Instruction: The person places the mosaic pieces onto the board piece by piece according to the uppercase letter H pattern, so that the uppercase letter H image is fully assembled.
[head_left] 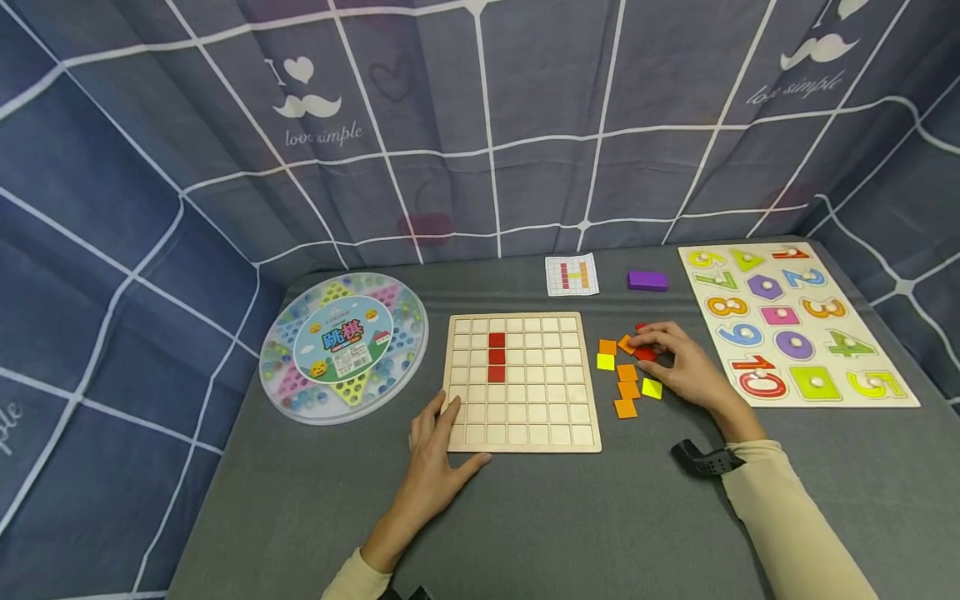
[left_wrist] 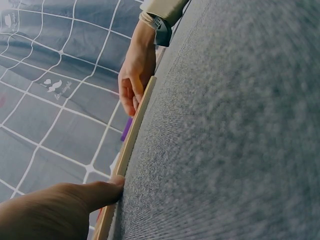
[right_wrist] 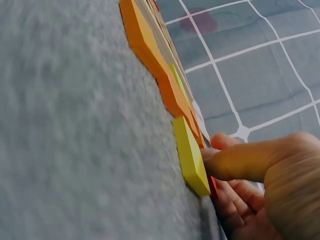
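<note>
A square wooden grid board point(head_left: 525, 412) lies on the table with three red tiles point(head_left: 497, 354) in a vertical row on it. My left hand point(head_left: 433, 467) rests at its near left corner, fingers along the left side and thumb against the front edge. In the left wrist view the thumb point(left_wrist: 102, 192) touches that edge. Right of the board, my right hand point(head_left: 682, 367) reaches down over loose tiles, a red tile point(head_left: 645, 354) between its thumb and fingers. Orange tiles point(head_left: 627, 389) and yellow tiles point(head_left: 652, 388) lie beside it. The fingers partly hide the red ones.
A card with a coloured grid pattern point(head_left: 572, 276) and a purple block point(head_left: 647, 282) lie behind the board. A round Chinese checkers box point(head_left: 345, 400) is at left, a number and shape puzzle board point(head_left: 750, 333) at right. Checked curtains surround the table point(head_left: 555, 525).
</note>
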